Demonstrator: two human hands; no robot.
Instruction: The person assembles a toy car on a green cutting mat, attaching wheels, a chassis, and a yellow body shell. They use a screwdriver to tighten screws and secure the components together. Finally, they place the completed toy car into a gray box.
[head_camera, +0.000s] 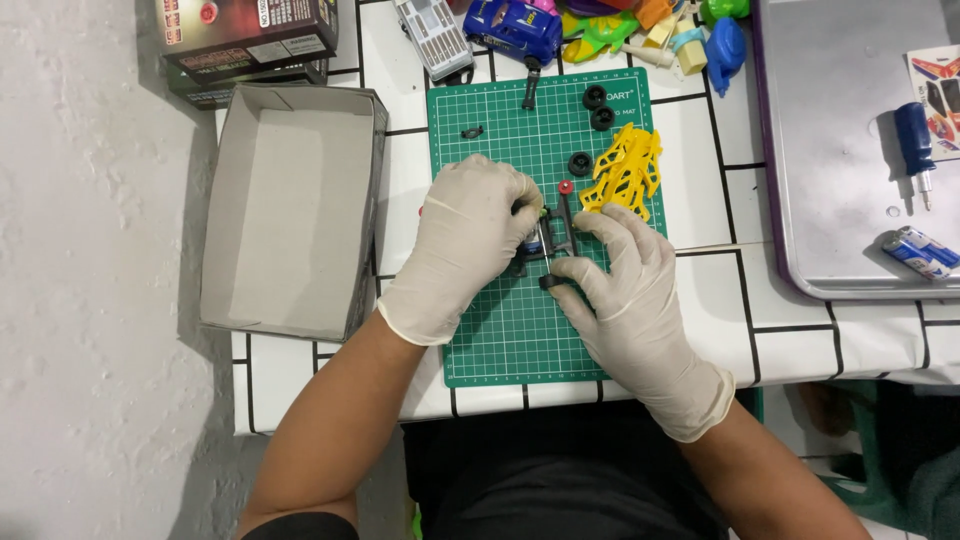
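— holding the small black toy-car chassis (553, 243) between both gloved hands over the green cutting mat (500, 330) right now. my left hand (465, 245) is curled over its left end, fingers closed around it; my right hand (625, 290) pinches the right side, thumb and forefinger closed on the frame near a red-tipped post (566, 187).

— is it resting on the mat or lifted?

— i cannot tell for sure; it sits low, touching or just above the mat, near the middle of it. my left hand hides most of the front end.

— what helps the step go well, as you judge it?

— i think keeping the chassis steady with the left hand and letting the right fingertips do the fine work is best. i keep the piece over the mat, so a dropped part lands there and not on the tiled table (720, 330).

— loose parts close by?

— three black wheels (598, 108) lie at the mat's upper right, just beside the yellow body shell (625, 172). a small black piece (472, 132) lies apart at upper left. the open cardboard box (290, 210) stands left of the mat, a metal tray (840, 150) with a blue screwdriver (914, 140) to the right. i avoid sweeping my right wrist toward the shell.
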